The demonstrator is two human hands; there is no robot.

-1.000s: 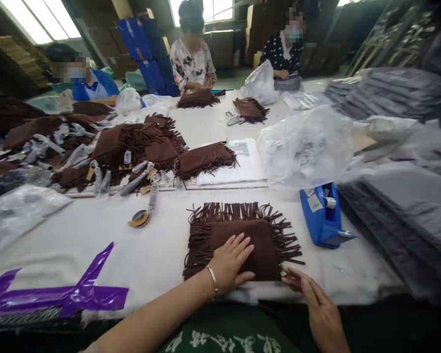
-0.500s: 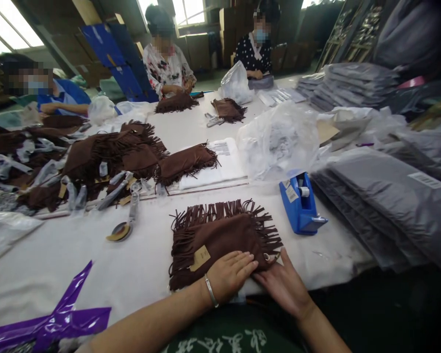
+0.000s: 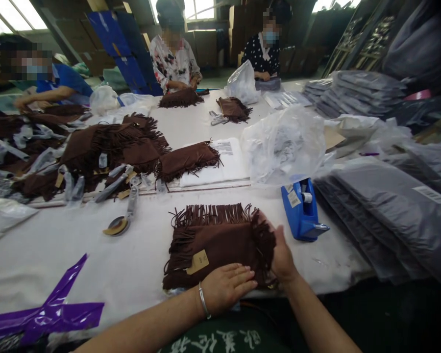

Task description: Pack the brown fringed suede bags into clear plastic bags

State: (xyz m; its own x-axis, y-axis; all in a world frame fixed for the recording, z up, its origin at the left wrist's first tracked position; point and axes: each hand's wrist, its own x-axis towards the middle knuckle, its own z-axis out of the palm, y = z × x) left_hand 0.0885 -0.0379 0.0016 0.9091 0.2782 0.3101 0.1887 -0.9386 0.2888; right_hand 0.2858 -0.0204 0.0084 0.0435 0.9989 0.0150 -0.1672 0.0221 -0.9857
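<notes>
A dark brown fringed bag [image 3: 224, 240] with a tan paper tag [image 3: 197, 262] lies flat on the white-covered table in front of me. My left hand [image 3: 230, 287] rests flat on the bag's lower front, fingers stretched out together; a silver bangle circles its wrist. At the bag's right end, my right hand [image 3: 281, 255] is cupped against the fringe from outside, the thumb standing apart. Its fingers are partly hidden behind the strands, which bend inward over the bag. A blue tape dispenser [image 3: 302, 211] stands just right of that hand.
More brown fringed bags [image 3: 95, 147] are heaped at the left. Behind mine lies a clear plastic bag [image 3: 284, 144]; grey packaged goods [image 3: 385, 206] are stacked at the right. Purple tape [image 3: 59, 314] and a round buckle with a wrapped strap [image 3: 116, 226] lie nearer. Several people sit across the table.
My right hand has gone from the bag's lower right corner up to its right end, and the fringe there is now pushed inward. My left hand stays flat on the bag.
</notes>
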